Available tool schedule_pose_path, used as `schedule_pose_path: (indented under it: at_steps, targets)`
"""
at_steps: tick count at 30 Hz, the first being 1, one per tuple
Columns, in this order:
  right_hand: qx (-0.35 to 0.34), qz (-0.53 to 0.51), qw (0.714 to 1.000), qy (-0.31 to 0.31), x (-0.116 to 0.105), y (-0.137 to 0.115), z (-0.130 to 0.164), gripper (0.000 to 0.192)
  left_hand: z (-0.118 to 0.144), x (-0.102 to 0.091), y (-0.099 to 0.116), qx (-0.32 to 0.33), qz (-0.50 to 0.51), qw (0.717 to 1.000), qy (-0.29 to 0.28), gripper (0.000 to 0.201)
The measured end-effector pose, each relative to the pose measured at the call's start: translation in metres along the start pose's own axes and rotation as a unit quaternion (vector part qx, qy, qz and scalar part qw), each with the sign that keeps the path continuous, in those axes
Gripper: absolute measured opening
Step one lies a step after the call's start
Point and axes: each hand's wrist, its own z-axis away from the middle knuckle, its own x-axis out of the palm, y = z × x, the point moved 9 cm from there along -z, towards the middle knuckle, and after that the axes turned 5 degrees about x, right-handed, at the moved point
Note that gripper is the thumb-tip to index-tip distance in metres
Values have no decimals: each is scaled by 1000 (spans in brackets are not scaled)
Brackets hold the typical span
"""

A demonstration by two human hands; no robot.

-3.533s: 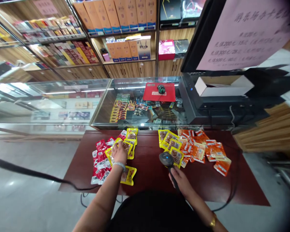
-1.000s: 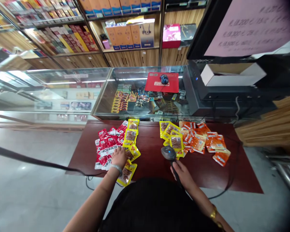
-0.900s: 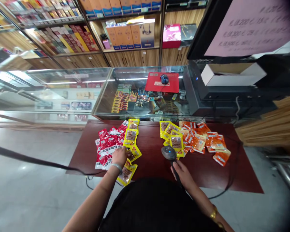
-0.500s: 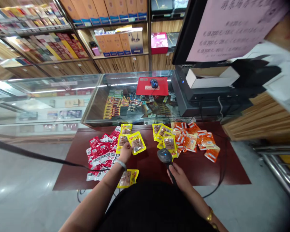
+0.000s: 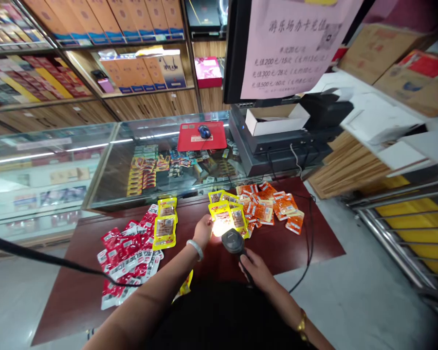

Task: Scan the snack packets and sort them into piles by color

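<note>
My left hand (image 5: pixel 203 229) pinches the edge of a yellow snack packet (image 5: pixel 221 213), which overlaps other yellow packets (image 5: pixel 238 218) on the dark red table. In my right hand (image 5: pixel 256 266) is a black barcode scanner (image 5: pixel 233 240), its head close to the held packet. A bright patch of light from it falls on that packet's lower part. Left of my left hand lie more yellow packets (image 5: pixel 164 232), beside a heap of red and white packets (image 5: pixel 129 255). Near my body another yellow packet (image 5: pixel 185 286) is mostly hidden by my arm and clothing.
Orange packets (image 5: pixel 264 206) lie on the right of the table (image 5: pixel 277 250). Behind stands a glass display counter (image 5: pixel 105 167) with a red mat (image 5: pixel 184 138) and a mouse (image 5: pixel 204 131). A monitor back with a pink notice (image 5: pixel 273 58) rises at right. A cable (image 5: pixel 308 253) hangs over the table.
My left hand has carried a yellow packet rightward from the left-hand group to the right-hand yellow packets. The scanner's light now shines on it. The camera view has turned rightward.
</note>
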Motion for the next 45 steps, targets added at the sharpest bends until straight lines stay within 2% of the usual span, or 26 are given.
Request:
schedule_pose_path:
  at_steps: [7, 14, 18, 20, 22, 24, 25, 27, 29, 31, 33, 37, 40, 42, 45]
  targets:
    - [14, -41, 999, 29, -21, 13, 4, 60, -19, 38, 3, -19, 138, 990, -18, 23]
    - [23, -70, 996, 56, -29, 21, 5, 59, -24, 61, -2, -69, 117, 989, -55, 29]
    - [23, -73, 996, 51, -28, 23, 3, 56, -22, 63, -6, -111, 95, 987, -74, 22]
    - [23, -70, 996, 47, -28, 25, 2, 56, -18, 50, -4, -100, 85, 989, -67, 24]
    - [29, -69, 996, 44, -27, 27, 1, 57, -9, 28, -1, -63, 49, 995, -63, 25]
    - [37, -67, 996, 39, -25, 28, -1, 57, 11, -1, 0, -18, -55, 995, -78, 23]
    - [39, -64, 997, 35, -23, 28, -2, 57, 25, -16, -2, -7, -151, 984, -92, 24]
    - [41, -56, 997, 27, -18, 27, -5, 56, 56, -45, -12, 3, -356, 926, -122, 38]
    - [42, -46, 998, 14, -11, 25, -7, 54, 87, -68, -29, -18, -498, 852, -159, 49]
    - [43, -35, 998, 3, -4, 21, -9, 52, 111, -81, -49, -52, -560, 803, -197, 47]
    - [44, -25, 999, -1, 2, 16, -10, 52, 123, -85, -64, -65, -573, 788, -216, 39]
    - [37, -6, 999, -8, 9, 1, -9, 53, 125, -85, -82, -65, -538, 804, -245, 28]
    - [33, 6, 999, -7, 9, -5, -8, 53, 118, -87, -85, -79, -468, 844, -251, 25]
    - [32, 8, 999, 1, 5, -5, -8, 53, 106, -96, -78, -97, -413, 884, -195, 23]
    - [30, 6, 999, 14, -4, 0, -7, 52, 81, -110, -57, -104, -290, 950, -57, 19]
